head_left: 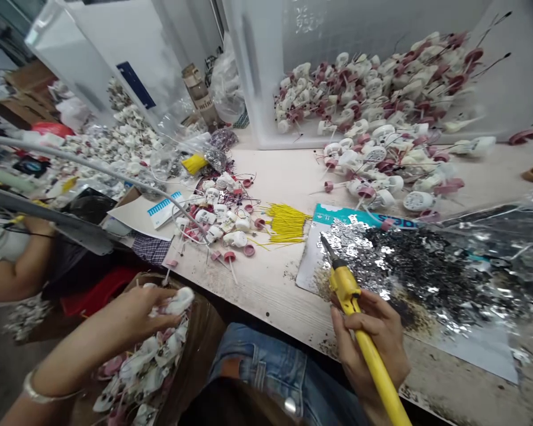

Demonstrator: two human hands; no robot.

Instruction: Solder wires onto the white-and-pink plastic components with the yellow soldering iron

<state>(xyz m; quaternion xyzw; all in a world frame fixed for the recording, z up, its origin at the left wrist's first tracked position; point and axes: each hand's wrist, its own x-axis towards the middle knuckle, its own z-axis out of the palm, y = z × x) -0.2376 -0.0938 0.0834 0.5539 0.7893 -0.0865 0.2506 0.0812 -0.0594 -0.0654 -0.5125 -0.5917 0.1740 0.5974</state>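
Note:
Low on the left, my left hand (160,307) is closed around a small white plastic piece (180,302). Directly beneath it, a carton (204,331) holds many white plastic assemblies (146,367) with pink parts. My right hand (377,337) grips a yellow electric screwdriver (349,287), as it appears, its dark metal tip angled up and away from me. That tip is over the near left part of a pile of small silver and dark metal pieces (395,254), spread on a white sheet (308,266) with a turquoise band.
Yellow wires (286,223) lie mid-table beside loose white and pink parts (224,219). Behind stands a translucent bin (257,100), with more assemblies (382,160) spilling out. A grey metal bar (93,171) crosses at left, near another person's arm (26,260).

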